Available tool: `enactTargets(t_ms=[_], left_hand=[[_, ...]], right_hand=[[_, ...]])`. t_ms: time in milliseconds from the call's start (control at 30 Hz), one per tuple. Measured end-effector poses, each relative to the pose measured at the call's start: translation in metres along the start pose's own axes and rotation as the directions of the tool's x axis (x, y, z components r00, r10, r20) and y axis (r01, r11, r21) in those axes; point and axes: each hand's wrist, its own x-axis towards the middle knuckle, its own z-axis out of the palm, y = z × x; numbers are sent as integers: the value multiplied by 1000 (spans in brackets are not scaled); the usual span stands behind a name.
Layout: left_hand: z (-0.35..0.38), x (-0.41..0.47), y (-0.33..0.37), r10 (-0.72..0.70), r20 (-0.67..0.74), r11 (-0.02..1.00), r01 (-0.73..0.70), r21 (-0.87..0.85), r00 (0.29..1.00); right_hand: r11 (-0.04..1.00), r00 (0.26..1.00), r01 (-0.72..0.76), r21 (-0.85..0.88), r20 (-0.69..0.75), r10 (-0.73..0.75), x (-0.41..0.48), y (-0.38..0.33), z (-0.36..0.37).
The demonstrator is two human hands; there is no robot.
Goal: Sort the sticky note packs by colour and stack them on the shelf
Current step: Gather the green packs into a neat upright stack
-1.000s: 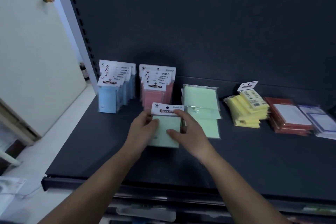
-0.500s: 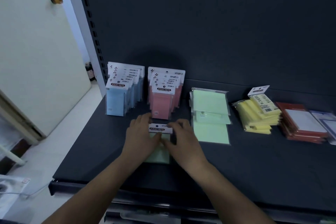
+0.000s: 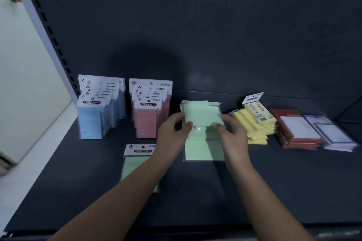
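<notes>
On the dark shelf, both my hands hold a small bundle of green sticky note packs, raised at its far end. My left hand grips its left edge and my right hand its right edge. Another green pack lies flat beneath them. One green pack with a white header lies flat in front, partly under my left forearm. A row of blue packs stands upright at the left, with a row of pink packs beside it.
A loose heap of yellow packs lies right of the green ones. Further right sit a stack of red packs and blue-bordered packs. The shelf's slotted upright and a pale door stand on the left.
Both hands let go of the green pack with the header, which now lies flat at the front. They moved back and to the right and took hold of the green bundle.
</notes>
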Motion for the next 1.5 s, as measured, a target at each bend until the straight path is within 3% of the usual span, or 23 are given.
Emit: enactTargets(t_ms=[133,233,333,467,567,633,700,800,933,1033,1100,1167,1267,1333,1400,1500], left_hand=[[5,3,-2,-72,-155,967,31,-252,985],[7,-5,-2,9,-177,965,-55,-255,984],[12,-24,2,185,-46,966,-191,-177,982],[19,-50,6,287,260,954,-300,13,922],[17,-60,5,316,364,938,-346,19,876],[15,-63,-2,291,232,945,-317,80,928],[13,-63,-11,205,72,957,-215,194,976],[8,-65,-24,-33,26,977,26,214,999],[1,-72,-34,-52,29,966,43,254,998],[-7,-76,-36,4,54,920,-25,391,999],[-10,-79,-37,16,96,881,-59,469,995],[-11,-80,-35,22,145,817,-102,568,989],[-12,-79,-38,51,187,631,-177,755,981],[-10,-77,-39,118,210,585,-239,775,971],[-4,-69,-36,187,195,662,-270,699,963],[3,-48,-25,135,97,856,-165,491,986]], right_hand=[[936,990,-113,335,-44,136,-4,-4,-4],[962,993,-112,249,50,103,-13,-4,-5],[979,981,-114,168,174,84,-26,-11,-4],[942,944,-208,262,306,124,-44,-20,-6],[939,964,-188,286,234,122,-53,-19,-16],[949,977,-168,266,176,124,-54,-12,-27],[955,970,-161,249,217,107,-56,-4,-36],[952,938,-196,235,327,112,-63,11,-42],[974,920,-207,89,358,163,-68,30,-43],[985,930,-85,-153,343,134,-72,34,-43],[886,936,58,-461,333,112,-72,30,-46],[740,933,140,-658,338,124,-72,26,-48],[631,932,172,-756,333,145,-74,23,-47],[618,937,190,-762,330,118,-71,24,-47],[695,946,231,-681,325,4,-63,21,-45],[863,956,238,-446,265,-126,-47,11,-36]])
